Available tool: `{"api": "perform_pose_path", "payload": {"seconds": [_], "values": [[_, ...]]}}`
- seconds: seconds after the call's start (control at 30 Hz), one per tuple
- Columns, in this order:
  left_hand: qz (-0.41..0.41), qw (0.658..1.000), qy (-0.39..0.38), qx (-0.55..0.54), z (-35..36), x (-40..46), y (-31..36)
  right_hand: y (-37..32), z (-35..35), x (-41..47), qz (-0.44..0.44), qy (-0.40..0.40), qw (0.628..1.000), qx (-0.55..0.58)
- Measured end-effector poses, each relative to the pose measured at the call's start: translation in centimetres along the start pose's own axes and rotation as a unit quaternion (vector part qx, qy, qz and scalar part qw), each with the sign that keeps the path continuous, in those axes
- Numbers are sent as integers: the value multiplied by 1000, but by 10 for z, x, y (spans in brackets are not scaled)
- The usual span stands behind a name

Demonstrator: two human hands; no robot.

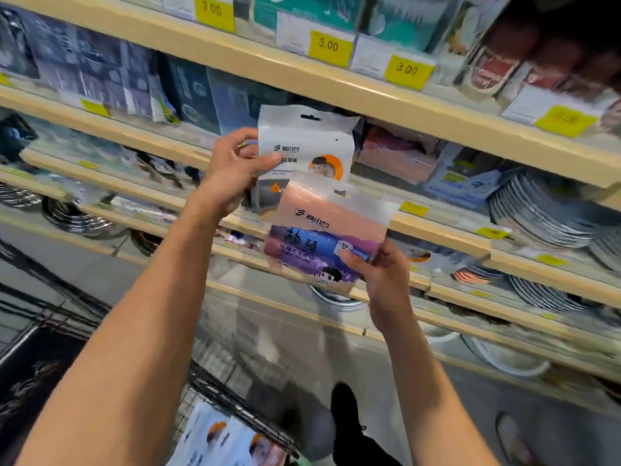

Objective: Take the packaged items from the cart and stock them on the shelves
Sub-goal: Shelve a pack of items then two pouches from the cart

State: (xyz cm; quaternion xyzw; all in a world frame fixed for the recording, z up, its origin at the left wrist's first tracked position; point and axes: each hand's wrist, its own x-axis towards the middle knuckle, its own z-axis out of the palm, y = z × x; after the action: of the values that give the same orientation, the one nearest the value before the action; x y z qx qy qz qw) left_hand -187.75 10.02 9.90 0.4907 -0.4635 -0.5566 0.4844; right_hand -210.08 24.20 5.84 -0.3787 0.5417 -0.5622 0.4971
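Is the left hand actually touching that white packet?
Touching. The head view shows the left hand gripping the white packet at its left edge, thumb pressed on the front.

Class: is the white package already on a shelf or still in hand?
In hand: the left hand holds the white package in front of the shelves.

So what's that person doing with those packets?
A person is filling up shop shelves. The left hand holds a white packet with an orange circle on it, and the right hand holds a pink and purple packet that overlaps the front of the white one. Both are held up in front of the wooden shelves with yellow price tags. More packets wait below in the wire cart.
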Motion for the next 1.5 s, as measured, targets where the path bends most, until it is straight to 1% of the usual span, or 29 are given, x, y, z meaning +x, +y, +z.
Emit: {"api": "perform_pose_path", "payload": {"seconds": [0.1,0.2,0.33,0.4,0.47,0.53,0.63,0.73,0.8,0.83,0.87,0.9,0.93,0.97,1.03,1.07,1.13,1.2,1.27,1.37,1.5], "values": [[1,1000,-20,9,28,20,-2,-5,-13,11,-17,38,999,-11],[4,1000,-16,11,44,43,-1,-19,-21,26,-28,55,998,-18],[-19,998,63,10,54,91,-8,-36,-25,48,-38,79,996,-5],[-36,995,92,21,65,101,-4,-43,-27,59,-35,91,995,-8],[-51,992,99,62,72,106,-2,-48,-30,66,-32,96,995,-18],[-52,988,74,127,77,104,-6,-50,-32,72,-31,99,994,-27],[-26,984,22,172,72,98,-12,-48,-33,79,-30,100,994,-40],[-4,970,2,243,64,95,-13,-50,-26,86,-30,94,994,-52],[13,945,35,326,61,93,-16,-55,-19,90,-28,93,994,-55],[25,930,68,359,59,88,-17,-57,-13,93,-23,93,994,-50],[50,923,102,369,60,82,-18,-60,-10,97,-21,91,994,-50],[79,924,126,352,59,75,-21,-61,-7,101,-19,85,994,-58],[107,935,140,308,59,67,-23,-63,-5,105,-18,80,994,-70],[123,953,145,238,59,58,-22,-64,-4,108,-16,79,994,-79],[122,981,123,90,56,46,-24,-65,-2,116,-4,89,993,-83],[107,988,102,48,55,42,-24,-67,0,119,7,96,993,-73],[85,994,48,44,52,37,-22,-66,4,131,35,104,992,-68],[87,994,16,57,49,36,-19,-68,9,142,50,110,989,-87],[102,992,12,71,46,39,-16,-71,10,153,64,123,984,-115],[104,986,23,127,47,41,-14,-67,12,158,69,137,978,-140],[103,978,30,180,52,45,-22,-54,11,154,21,142,980,-140]]}}
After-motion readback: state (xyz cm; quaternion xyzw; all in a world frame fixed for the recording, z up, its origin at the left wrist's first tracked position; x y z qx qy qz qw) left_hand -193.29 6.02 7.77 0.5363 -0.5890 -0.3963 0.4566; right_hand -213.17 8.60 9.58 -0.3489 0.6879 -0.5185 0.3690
